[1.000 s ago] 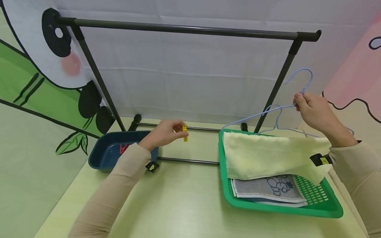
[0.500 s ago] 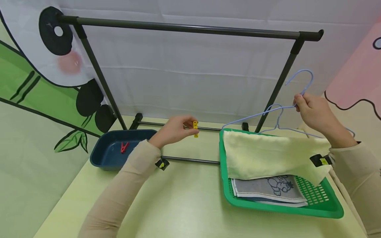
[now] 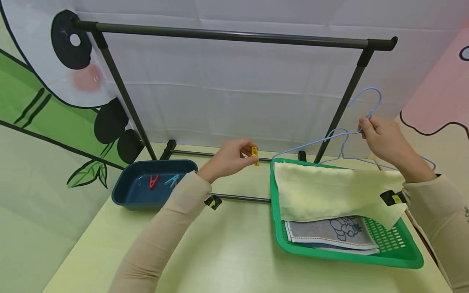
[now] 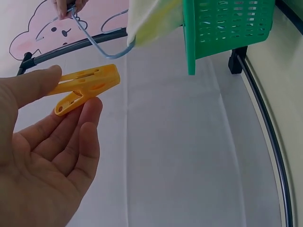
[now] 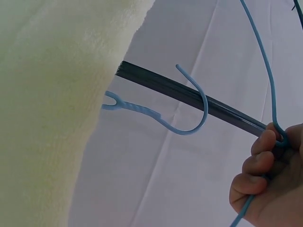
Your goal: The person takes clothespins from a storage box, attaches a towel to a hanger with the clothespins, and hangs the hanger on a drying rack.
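Note:
Between thumb and fingers, my left hand (image 3: 234, 158) pinches a yellow clothespin (image 4: 90, 85), held in the air left of the green basket. My right hand (image 3: 386, 140) grips a blue wire hanger (image 3: 311, 143) just below its hook. A pale yellow towel (image 3: 337, 189) hangs over that hanger, above the basket (image 3: 348, 256). A second blue hanger (image 3: 342, 150) shows behind the towel; its lower part is hidden. In the right wrist view, curled fingers (image 5: 258, 163) hold the hanger wire, and the towel fills the left side.
A black rack (image 3: 234, 34) stands behind, its top bar crossing the view. A dark blue tub (image 3: 132, 199) at left holds red clothespins (image 3: 154, 181) and a light blue clothespin (image 3: 172, 180). Folded grey cloth (image 3: 329, 234) lies in the basket.
My left hand has moved right with the yellow clothespin, toward the towel, uncovering more of the blue tub. The right hand and hanger have shifted slightly left.

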Action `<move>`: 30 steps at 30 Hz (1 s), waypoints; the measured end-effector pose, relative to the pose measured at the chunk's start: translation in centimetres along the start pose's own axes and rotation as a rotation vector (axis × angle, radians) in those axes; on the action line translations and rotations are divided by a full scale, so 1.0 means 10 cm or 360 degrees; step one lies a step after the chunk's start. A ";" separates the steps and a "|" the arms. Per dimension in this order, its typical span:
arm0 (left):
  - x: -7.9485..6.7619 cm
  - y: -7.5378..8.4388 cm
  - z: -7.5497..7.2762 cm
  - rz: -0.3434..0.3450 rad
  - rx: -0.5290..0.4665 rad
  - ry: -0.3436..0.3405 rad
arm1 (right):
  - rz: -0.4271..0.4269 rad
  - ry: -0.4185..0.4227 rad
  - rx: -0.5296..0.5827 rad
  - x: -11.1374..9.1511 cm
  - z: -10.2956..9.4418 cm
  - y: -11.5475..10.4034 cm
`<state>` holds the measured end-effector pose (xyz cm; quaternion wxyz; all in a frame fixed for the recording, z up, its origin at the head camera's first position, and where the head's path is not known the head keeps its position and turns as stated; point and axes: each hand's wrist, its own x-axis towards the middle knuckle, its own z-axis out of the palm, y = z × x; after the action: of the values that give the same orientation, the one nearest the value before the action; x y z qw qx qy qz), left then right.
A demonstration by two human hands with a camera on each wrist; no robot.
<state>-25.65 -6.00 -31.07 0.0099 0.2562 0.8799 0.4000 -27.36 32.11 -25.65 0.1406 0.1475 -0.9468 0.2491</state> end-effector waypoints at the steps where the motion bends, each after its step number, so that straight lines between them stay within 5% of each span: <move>1: 0.01 0.01 0.01 0.0005 -0.0007 -0.0004 | -0.0002 0.0000 0.0001 0.00 0.00 0.00; 30: 0.17 0.14 0.21 0.0096 -0.0040 0.0052 | 0.0004 -0.0003 0.0032 -0.04 0.04 0.00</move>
<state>-26.00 -2.99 -31.18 -0.0132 0.2758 0.8668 0.4152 -27.12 32.00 -26.11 0.1379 0.1480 -0.9446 0.2586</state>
